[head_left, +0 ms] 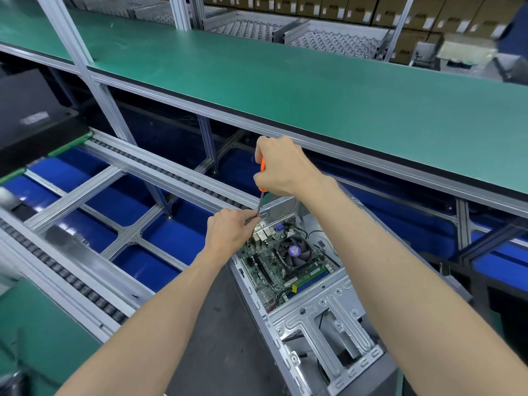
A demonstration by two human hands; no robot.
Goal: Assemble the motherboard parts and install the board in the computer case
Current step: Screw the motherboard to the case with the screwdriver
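An open metal computer case lies on its side on the line in front of me. A green motherboard with a black CPU fan sits inside it. My right hand grips the orange handle of a screwdriver held nearly upright over the board's far left corner. My left hand pinches the screwdriver's metal shaft low down, just above the board. The tip is hidden behind my left hand.
A long green shelf runs overhead across the view on aluminium posts. Roller rails and blue panels lie to the left. A green mat is at the lower left, cardboard boxes stand far back.
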